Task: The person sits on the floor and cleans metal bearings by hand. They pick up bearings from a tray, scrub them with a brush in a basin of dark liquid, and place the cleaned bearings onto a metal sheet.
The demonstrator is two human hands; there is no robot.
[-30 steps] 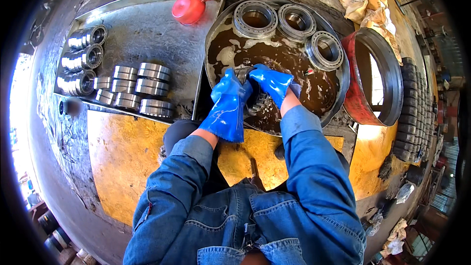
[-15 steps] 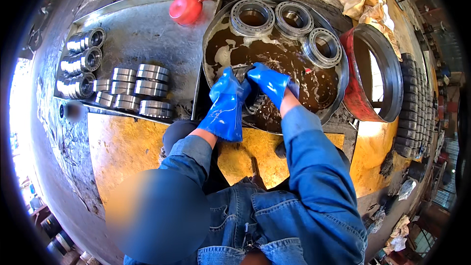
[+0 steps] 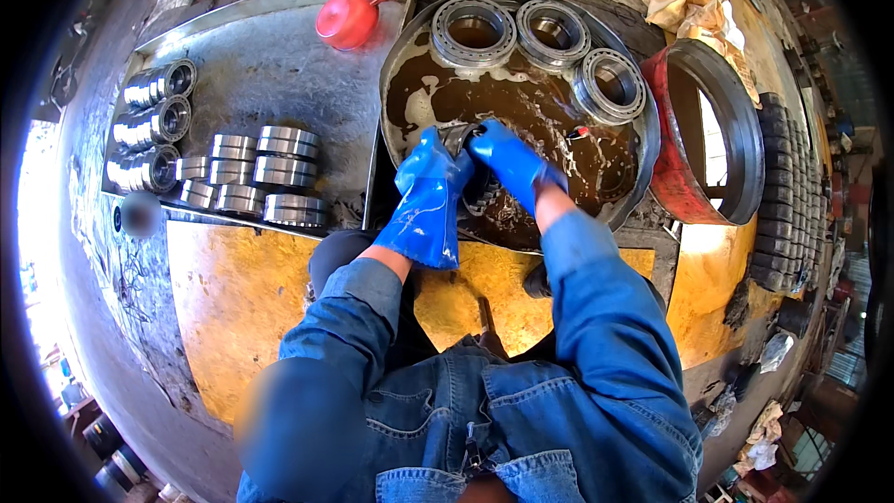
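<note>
Both my hands wear blue rubber gloves and are over the near side of a wide round basin (image 3: 652,144) of brown liquid. My left hand (image 3: 426,188) is closed around the left side of a wet roller bearing (image 3: 455,137). My right hand (image 3: 514,160) has its fingers curled over the bearing's upper right edge. The gloves hide most of the bearing, and its lower part shows dark between them. Larger bearing rings (image 3: 473,58) sit in the far part of the basin. A small red thing (image 3: 580,132) lies in the liquid to the right of my right hand.
A metal tray (image 3: 251,65) on the left holds a red dipper (image 3: 346,20), shiny bearings (image 3: 289,170) in rows and more bearings (image 3: 154,168) along its left edge. Right of the basin stands a large red ring (image 3: 656,130), beside stacked dark parts (image 3: 787,196). Crumpled brown paper (image 3: 694,5) lies behind.
My hands keep their grip on the bearing and stay nearly in place, with the right glove shifting slightly. The rollers below the gloves show less brightly now. The whole view has moved a little.
</note>
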